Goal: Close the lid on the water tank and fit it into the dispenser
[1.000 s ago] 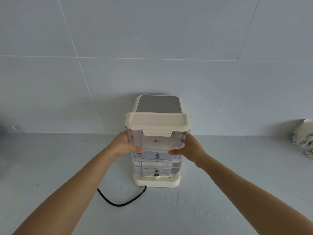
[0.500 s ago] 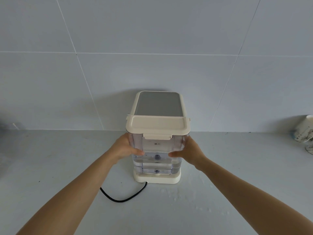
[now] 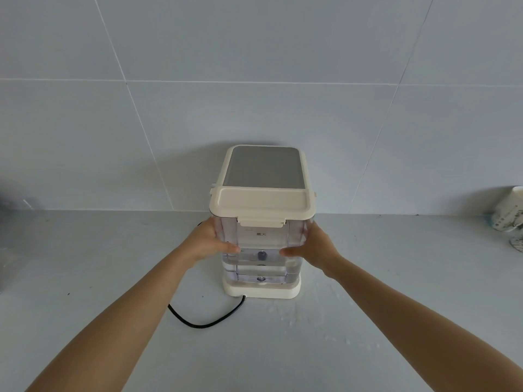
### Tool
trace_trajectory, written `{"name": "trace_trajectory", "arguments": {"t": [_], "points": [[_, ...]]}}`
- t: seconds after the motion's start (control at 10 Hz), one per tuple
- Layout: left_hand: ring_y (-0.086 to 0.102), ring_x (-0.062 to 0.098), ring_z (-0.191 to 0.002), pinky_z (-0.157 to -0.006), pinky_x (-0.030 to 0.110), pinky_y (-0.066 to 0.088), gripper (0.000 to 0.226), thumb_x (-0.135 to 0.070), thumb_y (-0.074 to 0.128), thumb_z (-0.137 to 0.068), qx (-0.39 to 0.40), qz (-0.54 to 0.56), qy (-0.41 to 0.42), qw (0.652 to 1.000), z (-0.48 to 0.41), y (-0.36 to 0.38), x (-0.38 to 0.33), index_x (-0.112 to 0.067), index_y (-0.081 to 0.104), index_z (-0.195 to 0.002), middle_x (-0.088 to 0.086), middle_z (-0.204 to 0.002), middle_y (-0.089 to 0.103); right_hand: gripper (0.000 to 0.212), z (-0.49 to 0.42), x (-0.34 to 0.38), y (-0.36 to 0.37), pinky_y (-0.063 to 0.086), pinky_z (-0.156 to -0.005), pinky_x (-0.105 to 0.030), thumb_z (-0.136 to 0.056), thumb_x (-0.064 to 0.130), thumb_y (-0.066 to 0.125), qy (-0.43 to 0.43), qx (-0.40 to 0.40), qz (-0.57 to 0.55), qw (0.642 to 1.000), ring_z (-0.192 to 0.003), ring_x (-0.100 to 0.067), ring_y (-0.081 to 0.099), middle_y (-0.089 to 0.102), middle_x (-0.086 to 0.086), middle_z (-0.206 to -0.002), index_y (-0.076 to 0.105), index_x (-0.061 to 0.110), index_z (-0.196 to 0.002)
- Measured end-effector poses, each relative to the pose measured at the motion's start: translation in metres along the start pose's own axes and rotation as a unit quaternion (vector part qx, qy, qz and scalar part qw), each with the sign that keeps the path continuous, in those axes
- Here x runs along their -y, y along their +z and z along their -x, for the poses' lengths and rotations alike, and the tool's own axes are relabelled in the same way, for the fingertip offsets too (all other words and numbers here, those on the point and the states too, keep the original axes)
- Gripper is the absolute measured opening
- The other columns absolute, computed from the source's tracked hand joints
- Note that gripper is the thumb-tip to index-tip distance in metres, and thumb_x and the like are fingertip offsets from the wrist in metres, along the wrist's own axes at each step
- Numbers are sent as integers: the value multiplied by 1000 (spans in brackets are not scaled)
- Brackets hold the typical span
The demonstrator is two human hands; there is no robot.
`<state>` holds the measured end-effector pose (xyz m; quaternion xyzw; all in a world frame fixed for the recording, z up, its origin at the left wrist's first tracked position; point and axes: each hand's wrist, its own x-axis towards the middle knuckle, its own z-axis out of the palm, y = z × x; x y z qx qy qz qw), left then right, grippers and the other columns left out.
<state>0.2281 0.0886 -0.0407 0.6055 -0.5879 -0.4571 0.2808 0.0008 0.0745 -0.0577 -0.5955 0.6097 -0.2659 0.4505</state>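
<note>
With the lid (image 3: 261,203) shut, left hand (image 3: 208,243) and right hand (image 3: 314,246) clasp the tank (image 3: 261,236) from either side, fingers (image 3: 230,247) curled on its clear walls. Symmetric hold likely keeps it level over the dispenser (image 3: 261,290) base on the bench (image 3: 113,264).

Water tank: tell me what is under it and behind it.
Under the water tank sits the dispenser's cream base; whether the tank is fully seated is unclear. Behind it rises the dispenser body, grey top panel showing. The body's front face is covered by the tank.
</note>
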Motion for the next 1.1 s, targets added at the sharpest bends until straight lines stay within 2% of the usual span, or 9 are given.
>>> {"name": "trace_trajectory", "arguments": {"t": [0.2,0.3,0.4,0.6,0.7,0.8,0.9,1.0,1.1], "points": [[49,14,-103,-89,26,37,54,0,73,-71,3,-3,11,1000,2,2,0,-43,44,-83,-20,-92,53,84,0,-2,1,40,-85,-28,-64,15,80,2,1,3,1000,-103,-18,46,49,5,-110,33,18,-133],[48,13,-102,-88,25,36,48,-3,73,-73,0,-8,11,1000,2,2,2,-35,44,-94,-21,-92,51,84,1,-4,1,41,-86,-28,-64,16,80,4,-1,9,1000,-107,-20,48,53,0,-118,33,18,-133],[48,15,-107,-90,26,37,54,-4,73,-72,-3,-6,12,1000,4,4,2,-33,41,-104,-22,-95,51,84,2,-4,2,41,-88,-30,-65,17,80,11,-3,11,1000,-116,-25,49,53,-4,-128,33,17,-135],[49,13,-110,-94,27,38,54,-4,71,-75,-9,4,10,1000,10,6,3,-36,40,-106,-24,-98,52,85,4,-3,2,42,-99,-38,-67,22,79,16,3,27,1000,-124,-28,46,50,-6,-135,30,15,-137],[48,14,-110,-88,25,39,53,-10,74,-72,-21,16,2,1000,13,10,4,-40,44,-104,-15,-102,55,90,4,-3,1,41,-101,-39,-66,26,79,11,17,37,999,-125,-29,45,47,-6,-138,26,15,-139],[44,17,-123,-97,28,37,70,-17,72,-75,-57,25,-13,998,22,20,6,-25,34,-134,-1,-133,49,95,9,-1,1,42,-101,-41,-67,28,78,8,16,41,999,-126,-31,45,45,-7,-136,19,11,-140],[31,22,-138,-102,28,29,85,-19,69,-79,-93,34,-13,995,29,30,6,-17,15,-145,1,-149,32,98,11,-2,0,45,-98,-42,-68,26,77,-10,3,57,998,-123,-33,47,45,-11,-136,12,8,-139],[19,19,-144,-112,35,24,105,-23,72,-75,-118,23,2,993,39,29,-2,-19,-4,-147,0,-157,15,110,16,5,-8,45,-99,-41,-65,31,79,-37,0,76,996,-127,-31,45,41,-8,-140,2,8,-141],[15,19,-145,-116,40,22,116,-30,74,-72,-159,-7,29,987,48,24,-19,-24,-15,-145,-3,-159,2,129,19,18,-19,30,-113,-40,-66,38,77,-60,5,69,996,-142,-29,25,14,-7,-158,-20,11,-145]]}}
